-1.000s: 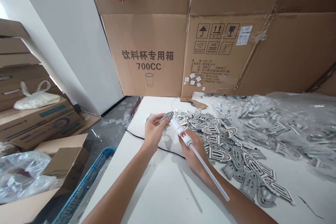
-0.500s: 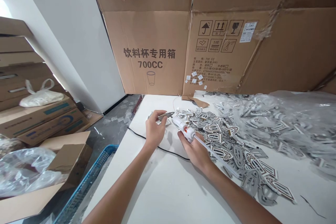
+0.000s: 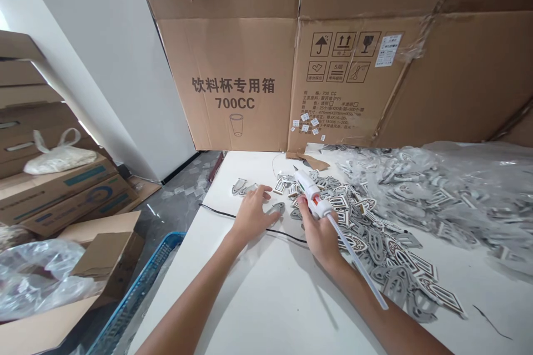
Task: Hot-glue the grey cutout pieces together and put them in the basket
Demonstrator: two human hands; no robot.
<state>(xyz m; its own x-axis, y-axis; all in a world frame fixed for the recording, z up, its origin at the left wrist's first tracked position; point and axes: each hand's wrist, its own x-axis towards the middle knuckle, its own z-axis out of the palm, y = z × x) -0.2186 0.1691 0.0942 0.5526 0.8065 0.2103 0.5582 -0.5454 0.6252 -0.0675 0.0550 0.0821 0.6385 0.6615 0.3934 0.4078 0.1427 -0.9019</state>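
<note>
One glue gun just right of frame centre, nozzle up-left, stick slanting to lower right. Right hand wrapped round its grip. Left hand spread, thumb by grey piece near centre; whether touching, I cannot tell. Heap of similar pieces at right; black cord crosses white table below centre.

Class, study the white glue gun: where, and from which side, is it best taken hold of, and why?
Probably by the handle under the body of the glue gun, coming from the near side, as the right hand does, though it mostly hides that part. The nozzle points forward and the long glue stick juts out behind, so either end looks a poorer hold.
</note>
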